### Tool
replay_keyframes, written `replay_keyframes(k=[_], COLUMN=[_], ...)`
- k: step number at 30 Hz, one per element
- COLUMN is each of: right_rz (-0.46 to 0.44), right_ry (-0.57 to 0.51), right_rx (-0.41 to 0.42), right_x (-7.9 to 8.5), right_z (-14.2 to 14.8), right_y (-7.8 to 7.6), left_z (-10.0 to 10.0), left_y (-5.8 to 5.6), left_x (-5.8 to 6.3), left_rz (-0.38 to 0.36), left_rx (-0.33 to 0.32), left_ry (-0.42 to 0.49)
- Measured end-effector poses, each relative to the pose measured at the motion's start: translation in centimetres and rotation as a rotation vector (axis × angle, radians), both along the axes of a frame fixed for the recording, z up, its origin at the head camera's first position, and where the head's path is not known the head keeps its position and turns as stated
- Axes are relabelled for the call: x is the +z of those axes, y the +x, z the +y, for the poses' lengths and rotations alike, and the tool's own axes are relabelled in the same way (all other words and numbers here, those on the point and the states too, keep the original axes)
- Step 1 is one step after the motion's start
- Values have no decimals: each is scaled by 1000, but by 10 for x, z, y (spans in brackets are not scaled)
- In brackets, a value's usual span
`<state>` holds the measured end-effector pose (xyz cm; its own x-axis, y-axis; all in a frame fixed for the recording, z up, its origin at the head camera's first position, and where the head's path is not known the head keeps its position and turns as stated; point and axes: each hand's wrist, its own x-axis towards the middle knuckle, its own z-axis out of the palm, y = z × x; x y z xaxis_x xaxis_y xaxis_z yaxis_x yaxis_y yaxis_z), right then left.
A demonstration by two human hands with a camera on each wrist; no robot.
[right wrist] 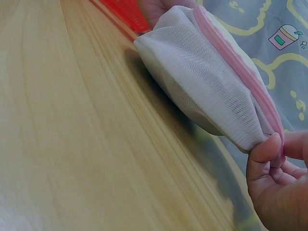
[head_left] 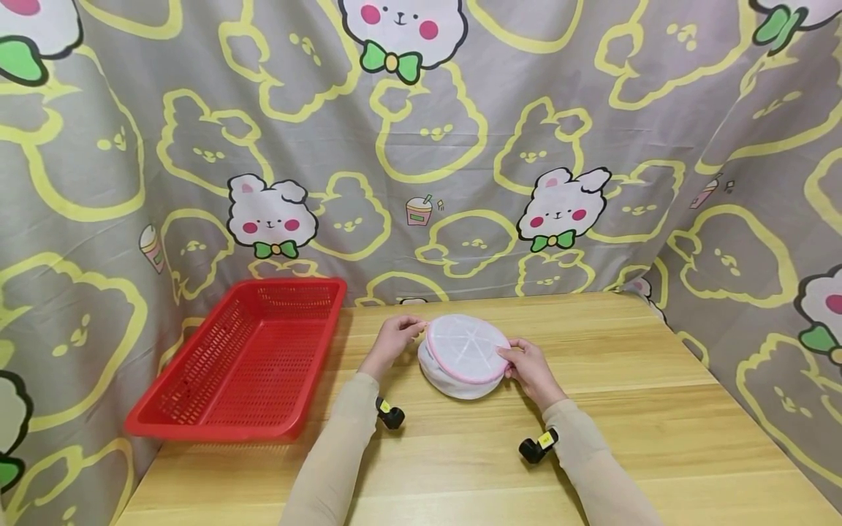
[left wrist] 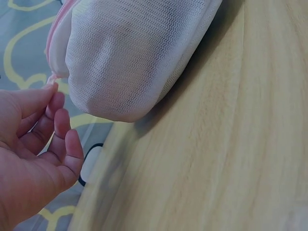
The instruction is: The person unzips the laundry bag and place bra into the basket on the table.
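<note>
A round white mesh laundry bag (head_left: pixel 470 351) with a pink zipper (right wrist: pixel 236 60) round its top edge is held between both hands over the table. At its left side my left hand (head_left: pixel 397 340) pinches a small pink tab at the zipper's end (left wrist: pixel 53 79) between thumb and forefinger; the other fingers curl loosely. My right hand (head_left: pixel 529 369) pinches the opposite edge of the bag, thumb on top, bunching mesh and zipper together in the right wrist view. The zipper looks closed along the stretch seen there. What the bag contains is hidden.
A red plastic basket (head_left: pixel 338 321) with perforated walls stands on the left of the wooden table (head_left: pixel 658 409). Behind and at both sides hangs a grey curtain (head_left: pixel 460 256) with cartoon prints. Each sleeve carries a small black wrist camera (head_left: pixel 392 416).
</note>
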<state>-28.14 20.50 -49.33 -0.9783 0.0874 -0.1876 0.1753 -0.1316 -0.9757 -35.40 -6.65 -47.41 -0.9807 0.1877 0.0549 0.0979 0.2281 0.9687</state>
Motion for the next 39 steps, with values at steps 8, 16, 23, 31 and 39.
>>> replay_keyframes(k=[8, 16, 23, 31, 39], right_rz=[7, -9, -8, -13, -10], right_ry=[5, 11, -6, 2, 0], right_rx=[3, -6, 10, -6, 0], right_x=[0, -1, 6, 3, 3], right_z=[-1, -1, -1, -1, -1], right_y=[1, 1, 4, 2, 3], left_z=[-3, -5, -5, -4, -4], left_y=[4, 8, 13, 14, 17], left_x=[-2, -2, 0, -5, -5], left_rz=[4, 2, 4, 15, 18], left_rx=[5, 3, -9, 21, 29], left_ry=[18, 7, 39, 51, 59])
